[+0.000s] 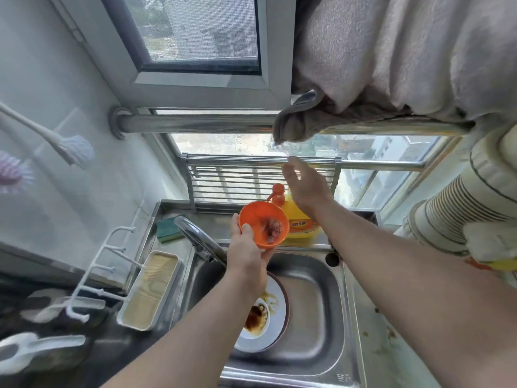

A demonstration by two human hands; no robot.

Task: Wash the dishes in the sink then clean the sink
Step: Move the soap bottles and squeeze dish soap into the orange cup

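My left hand (247, 249) grips a small orange bowl (258, 219) above the back of the steel sink (319, 292); the bowl holds some reddish-brown residue. My right hand (303, 183) is raised with straight fingers, empty, above a yellow dish soap bottle (299, 221) with an orange pump, just under a grey cloth (296, 119) draped over a steel bar. A white plate (275, 298) with brown sauce stains lies in the sink below my left forearm. The faucet (197, 238) arches over the sink's left side.
A green sponge (167, 229) lies at the back left of the counter. A long white tray (149, 292) with a wooden insert sits left of the sink. A metal rack (251, 180) stands against the window. Pale fabric hangs at upper right; striped cloth bulges at right.
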